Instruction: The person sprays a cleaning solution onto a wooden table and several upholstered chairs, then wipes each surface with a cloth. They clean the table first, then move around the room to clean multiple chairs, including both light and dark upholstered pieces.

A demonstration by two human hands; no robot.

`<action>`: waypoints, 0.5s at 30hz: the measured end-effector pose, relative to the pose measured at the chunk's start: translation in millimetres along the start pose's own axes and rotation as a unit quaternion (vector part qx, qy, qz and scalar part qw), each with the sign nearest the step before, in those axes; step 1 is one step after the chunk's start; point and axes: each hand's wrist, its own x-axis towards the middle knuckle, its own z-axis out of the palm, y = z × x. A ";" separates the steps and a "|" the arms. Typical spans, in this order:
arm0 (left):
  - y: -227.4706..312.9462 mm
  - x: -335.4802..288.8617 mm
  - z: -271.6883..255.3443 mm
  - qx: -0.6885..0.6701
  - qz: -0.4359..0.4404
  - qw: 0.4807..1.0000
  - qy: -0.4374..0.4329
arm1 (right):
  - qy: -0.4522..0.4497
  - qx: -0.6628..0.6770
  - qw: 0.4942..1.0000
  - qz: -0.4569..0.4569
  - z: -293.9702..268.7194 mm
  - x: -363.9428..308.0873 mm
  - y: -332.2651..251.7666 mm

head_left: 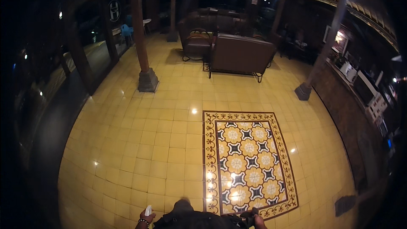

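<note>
At the lower edge, my left hand (144, 219) is closed round a small white object (148, 210) that sticks up past the fingers; its kind is not clear. A beaded bracelet (144, 221) circles that wrist. Farther right, my right hand (257, 220) is closed against a dark shape (249, 213), too dim to name. Between the hands, my dark clothing and the tip of a shoe (183, 204) show. Both hands are low by my sides, away from the furniture.
Yellow floor tiles (157, 144) surround a patterned tile panel (250, 161) ahead. Brown sofas (241, 55) stand farther off. Pillars on stone bases rise at left (147, 80) and right (302, 91). A long counter (339, 101) with items on it borders the right side; a blue chair (126, 32) is far left.
</note>
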 end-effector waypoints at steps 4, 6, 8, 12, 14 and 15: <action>36.7 72.6 10.3 0.008 -0.079 0.997 0.012 | -0.132 0.022 0.991 -0.008 70.2 91.5 -141.6; 78.4 123.6 9.1 0.010 -0.101 0.995 0.025 | -0.109 0.070 0.990 -0.055 108.9 137.5 -218.6; 133.3 179.8 0.7 0.012 -0.101 0.994 0.042 | -0.054 0.148 0.978 -0.136 135.3 176.5 -298.0; 251.7 288.6 -19.3 0.037 -0.025 0.996 0.083 | 0.094 0.283 0.915 -0.273 142.7 229.5 -432.9; 321.9 351.2 -20.0 0.067 0.020 0.992 0.106 | 0.081 0.257 0.917 -0.293 143.7 255.5 -482.6; 348.9 370.9 -14.2 0.100 0.047 0.981 0.159 | 0.041 0.234 0.934 -0.267 144.3 267.1 -502.9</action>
